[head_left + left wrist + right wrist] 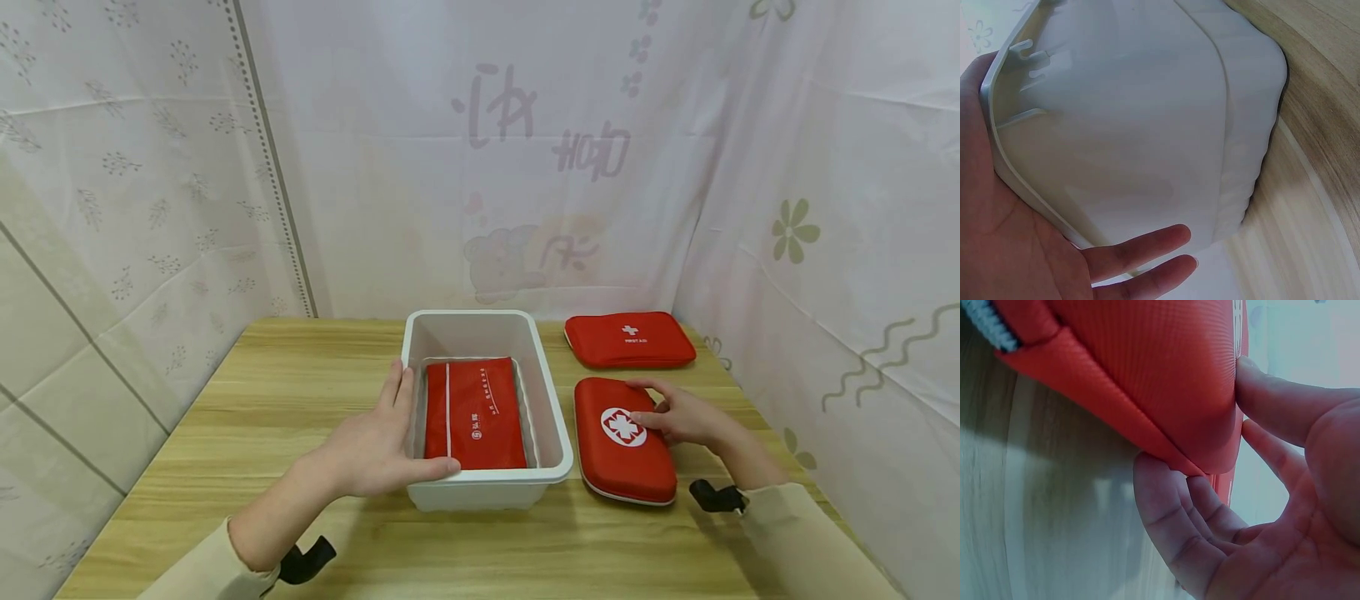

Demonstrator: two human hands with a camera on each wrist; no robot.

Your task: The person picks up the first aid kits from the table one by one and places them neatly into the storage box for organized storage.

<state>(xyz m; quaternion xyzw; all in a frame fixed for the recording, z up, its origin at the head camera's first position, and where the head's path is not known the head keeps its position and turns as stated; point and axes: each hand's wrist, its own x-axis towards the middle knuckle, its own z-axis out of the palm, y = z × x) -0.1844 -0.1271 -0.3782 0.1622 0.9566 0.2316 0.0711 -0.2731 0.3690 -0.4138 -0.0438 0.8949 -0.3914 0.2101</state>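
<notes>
A white plastic bin (487, 492) stands in the middle of the table, with a flat red pouch (480, 417) with a white stripe and white lettering inside it. My left hand (378, 454) rests on the bin's left front rim, thumb along the front edge. In the left wrist view, two fairly straight fingers of that hand (1041, 250) extend beside the outer wall. To the bin's right lies a red hard-shell first aid case (626, 475) with a white cross badge. My right hand (686, 417) pinches its right side, thumb on top and fingers (1166, 506) at the lower edge.
Behind that case lies a second red first aid pouch (637, 337), close to the table's back right corner. The wooden table (300, 400) is bordered by patterned curtains (480, 208) at the back and sides.
</notes>
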